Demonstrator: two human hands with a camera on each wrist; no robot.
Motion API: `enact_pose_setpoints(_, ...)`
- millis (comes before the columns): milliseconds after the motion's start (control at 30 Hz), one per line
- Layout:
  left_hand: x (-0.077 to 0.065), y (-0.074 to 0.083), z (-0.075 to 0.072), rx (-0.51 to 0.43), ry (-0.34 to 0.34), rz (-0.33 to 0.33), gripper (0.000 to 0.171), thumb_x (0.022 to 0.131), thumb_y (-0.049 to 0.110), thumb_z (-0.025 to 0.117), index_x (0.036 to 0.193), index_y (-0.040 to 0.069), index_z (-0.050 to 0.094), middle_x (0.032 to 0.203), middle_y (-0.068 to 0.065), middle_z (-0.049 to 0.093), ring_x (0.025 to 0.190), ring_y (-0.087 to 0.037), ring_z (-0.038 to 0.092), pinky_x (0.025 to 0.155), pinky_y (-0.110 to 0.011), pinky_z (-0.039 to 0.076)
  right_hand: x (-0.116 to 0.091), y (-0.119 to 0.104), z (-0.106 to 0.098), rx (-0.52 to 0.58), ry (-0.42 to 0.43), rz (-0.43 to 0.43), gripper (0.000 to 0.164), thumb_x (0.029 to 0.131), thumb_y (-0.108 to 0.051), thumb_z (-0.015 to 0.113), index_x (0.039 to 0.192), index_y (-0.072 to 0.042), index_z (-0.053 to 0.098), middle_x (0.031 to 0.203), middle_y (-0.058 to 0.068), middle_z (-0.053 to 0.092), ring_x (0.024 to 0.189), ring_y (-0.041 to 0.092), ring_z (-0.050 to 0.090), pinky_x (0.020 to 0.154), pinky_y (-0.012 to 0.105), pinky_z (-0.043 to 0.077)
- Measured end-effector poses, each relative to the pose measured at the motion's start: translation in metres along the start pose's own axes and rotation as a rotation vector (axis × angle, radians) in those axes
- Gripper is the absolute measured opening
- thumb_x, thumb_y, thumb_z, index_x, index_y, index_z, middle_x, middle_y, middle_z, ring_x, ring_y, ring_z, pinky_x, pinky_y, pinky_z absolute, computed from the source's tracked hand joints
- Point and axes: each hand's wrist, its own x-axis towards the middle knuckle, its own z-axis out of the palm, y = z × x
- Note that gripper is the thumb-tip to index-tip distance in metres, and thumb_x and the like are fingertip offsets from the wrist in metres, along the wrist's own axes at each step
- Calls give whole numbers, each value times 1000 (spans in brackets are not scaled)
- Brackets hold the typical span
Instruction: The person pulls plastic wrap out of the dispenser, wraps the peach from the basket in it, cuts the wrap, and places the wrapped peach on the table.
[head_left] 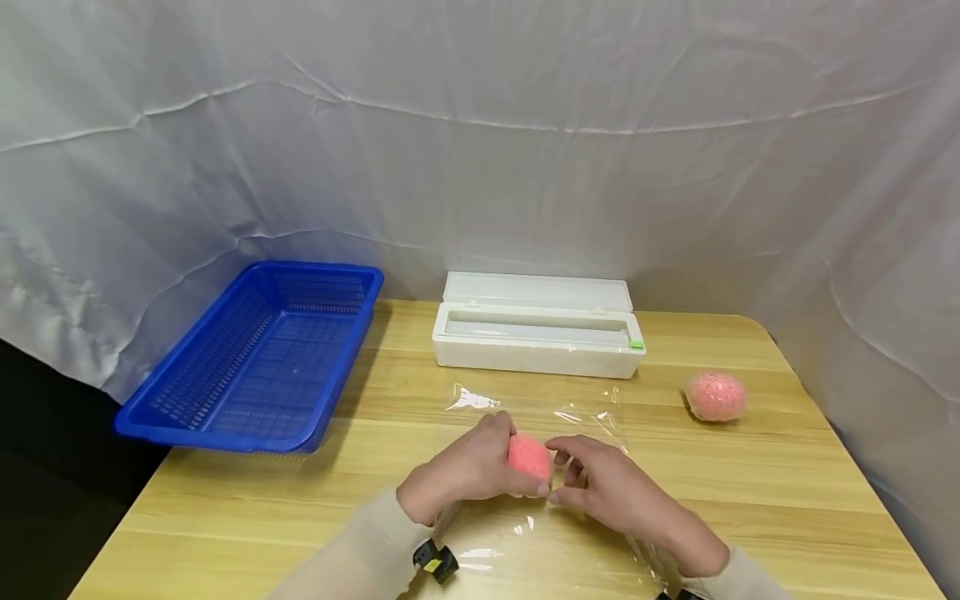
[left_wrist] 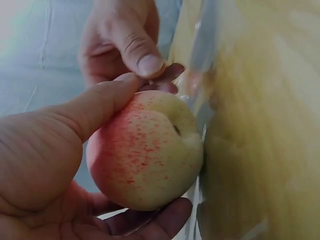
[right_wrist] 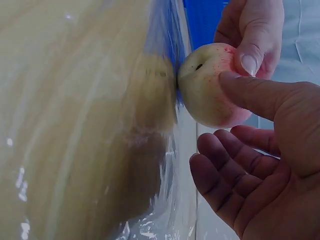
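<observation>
A pink and cream peach sits on a sheet of clear cling film spread over the table. My left hand grips it from the left, thumb on the near side and fingers around the far side. The left wrist view shows the stem hollow of the peach turned toward the film. Just to the right, my right hand has its fingers loosely bent and apart. In the right wrist view the right thumb overlaps the peach, while the other fingers stay off it.
Behind the film stands a white cling film box, lid up, with a green slider at its right end. A blue basket is at the left edge of the wooden table. A second pink fruit, apparently film-wrapped, lies at the right.
</observation>
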Motion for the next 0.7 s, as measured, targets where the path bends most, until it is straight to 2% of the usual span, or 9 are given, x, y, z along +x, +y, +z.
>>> enact_pose_setpoints(167, -4, 4, 7, 51, 13, 15, 75, 76, 55, 91, 127, 13, 55, 109, -5, 53, 77, -15, 59, 66, -30, 51, -2, 1, -3, -58, 35, -1, 52, 89, -4, 75, 139, -6, 63, 111, -1, 69, 88, 2, 61, 76, 25, 56)
enact_pose_setpoints(267, -8, 5, 7, 88, -21, 32, 84, 78, 53, 91, 144, 18, 53, 116, -7, 53, 80, -13, 60, 69, -30, 53, -3, 3, -6, -66, 54, 6, 51, 88, -1, 70, 139, -4, 63, 110, 0, 70, 86, 0, 60, 75, 25, 55)
enact_pose_setpoints(333, -10, 5, 6, 130, -50, 52, 88, 79, 46, 92, 151, 18, 50, 121, -8, 54, 87, -12, 61, 75, -30, 55, -4, 5, -7, -66, 69, 8, 48, 89, -1, 69, 137, -4, 65, 110, 1, 70, 87, 0, 60, 74, 25, 56)
enact_pose_setpoints(400, -11, 4, 4, 166, -73, 73, 88, 78, 36, 93, 152, 16, 49, 124, -7, 57, 92, -11, 61, 80, -30, 56, -6, 7, -8, -61, 89, 16, 46, 90, -1, 69, 136, -5, 66, 109, 1, 70, 87, 1, 61, 73, 25, 56)
enact_pose_setpoints(500, -10, 3, 2, 169, -79, 106, 79, 76, 25, 93, 143, 11, 53, 122, -2, 62, 96, -9, 61, 84, -29, 56, -8, 10, -9, -50, 122, 33, 43, 91, -2, 70, 134, -6, 68, 107, 0, 70, 87, 1, 61, 71, 24, 55)
enact_pose_setpoints(600, -8, -1, 3, 122, -79, 125, 72, 77, 20, 93, 136, 10, 55, 118, 2, 65, 96, -7, 61, 85, -26, 54, -9, 13, -11, -41, 138, 49, 40, 92, -2, 71, 132, -5, 69, 105, -1, 70, 87, 1, 61, 71, 23, 55)
enact_pose_setpoints(700, -8, -3, 5, 117, -88, 160, 77, 77, 19, 93, 141, 11, 52, 126, 1, 64, 104, -6, 61, 91, -27, 54, -11, 16, -13, -47, 155, 53, 39, 93, -3, 72, 131, -5, 70, 104, -3, 70, 86, 0, 61, 71, 23, 54)
